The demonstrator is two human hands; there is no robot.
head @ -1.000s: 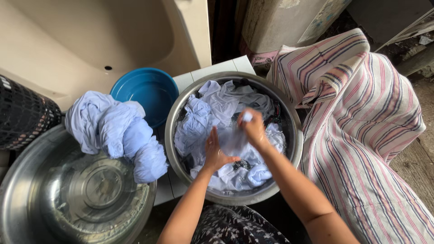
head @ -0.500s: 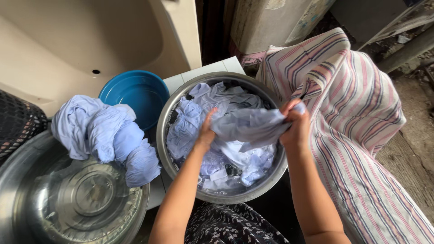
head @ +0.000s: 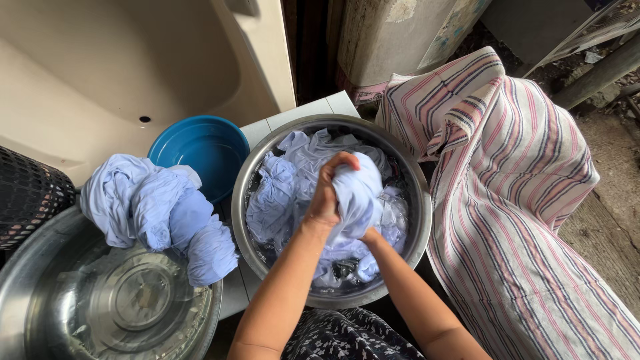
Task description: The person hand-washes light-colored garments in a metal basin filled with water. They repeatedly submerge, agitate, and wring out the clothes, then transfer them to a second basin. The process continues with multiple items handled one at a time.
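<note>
A round steel basin in the middle holds water and several wet pale blue garments. My left hand is raised over it, fingers clenched on a bunched pale blue cloth. Below that bundle my right hand grips the same cloth from underneath; the fabric hides most of it. The cloth hangs down into the rest of the soaked laundry.
A wrung pile of pale blue clothes lies over the rim of a larger steel basin at lower left. A blue plastic bowl and a beige tub stand behind. A black mesh basket sits left. Striped fabric drapes right.
Both hands first worked low in the basin, then pulled one cloth out wide to the right. Now they have come together, bunching it upright over the basin's middle.
</note>
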